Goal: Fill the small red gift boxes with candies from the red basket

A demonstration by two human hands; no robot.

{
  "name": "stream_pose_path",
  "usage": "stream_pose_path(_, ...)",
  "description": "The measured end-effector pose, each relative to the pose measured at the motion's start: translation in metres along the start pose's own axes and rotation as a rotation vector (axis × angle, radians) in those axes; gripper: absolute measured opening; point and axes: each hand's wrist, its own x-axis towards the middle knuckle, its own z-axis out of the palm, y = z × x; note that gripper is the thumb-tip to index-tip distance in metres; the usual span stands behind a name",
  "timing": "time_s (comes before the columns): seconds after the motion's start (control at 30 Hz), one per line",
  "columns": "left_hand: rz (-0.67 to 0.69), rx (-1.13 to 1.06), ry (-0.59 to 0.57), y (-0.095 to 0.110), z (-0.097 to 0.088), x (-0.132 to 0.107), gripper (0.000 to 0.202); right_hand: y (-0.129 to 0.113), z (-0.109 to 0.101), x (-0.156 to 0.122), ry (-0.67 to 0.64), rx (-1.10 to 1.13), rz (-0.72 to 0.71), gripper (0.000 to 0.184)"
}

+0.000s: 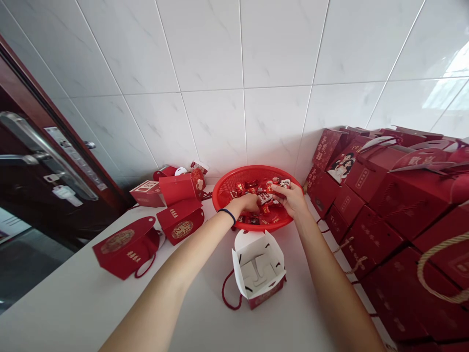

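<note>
Red plastic forms the round, perforated basket (217, 195) at the far side of the white tabletop (200, 313), and in it lie small, shiny red wrapped sweets (240, 188). Our left hand (250, 202) reaches down among them; its fingertips are hidden, so we cannot tell whether its grip has closed on anything. Our right hand (291, 198), over the basket's right side, pinches a small red-and-white packet (285, 183). We judge the sweets light, with slick wrappers, best pinched across the middle. Just nearer stands a white-lined red card box (269, 295), probably stiff-walled but bendable at its raised flaps.
</note>
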Motion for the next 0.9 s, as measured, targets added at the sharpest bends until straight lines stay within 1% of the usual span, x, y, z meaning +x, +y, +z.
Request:
stream_pose_path(0.2,0.003,-0.063,-0.030,0.000,-0.002,-0.003,0.017,0.000,0.001,0.002,0.017,0.015,-0.011,0.042)
stream_pose_path(0.3,0.027,-0.115,-0.014,0.002,-0.004,-0.006,0.017,0.001,0.000,0.003,0.023,0.014,-0.028,0.042)
stream_pose_path(0.37,0.056,-0.162,0.033,0.005,-0.007,-0.009,0.015,0.000,0.001,0.003,0.025,0.013,-0.041,0.042)
stream_pose_path(0.47,0.118,-0.244,0.140,0.011,-0.015,-0.017,0.011,-0.003,0.002,0.000,0.020,0.007,-0.060,0.042)
stream_pose_path(0.53,0.162,-0.288,0.208,0.015,-0.020,-0.026,0.017,-0.007,0.002,-0.003,0.017,-0.002,-0.070,0.042)
stream_pose_path(0.63,0.239,-0.384,0.278,0.018,-0.027,-0.049,0.028,-0.015,0.004,-0.007,0.021,-0.019,-0.078,0.042)
stream_pose_path(0.7,0.290,-0.503,0.278,0.019,-0.030,-0.071,0.030,-0.021,0.006,-0.011,0.012,-0.028,-0.099,0.042)
stream_pose_path(0.77,0.329,-0.580,0.221,0.022,-0.033,-0.098,0.031,-0.030,0.008,-0.016,-0.020,-0.037,-0.139,0.043)
stream_pose_path(0.83,0.384,-0.525,0.116,0.025,-0.034,-0.126,0.032,-0.039,0.010,-0.024,-0.082,-0.054,-0.185,0.043)
stream_pose_path(0.9,0.422,-0.414,0.036,0.029,-0.034,-0.149,0.032,-0.050,0.012,-0.035,-0.167,-0.097,-0.218,0.042)
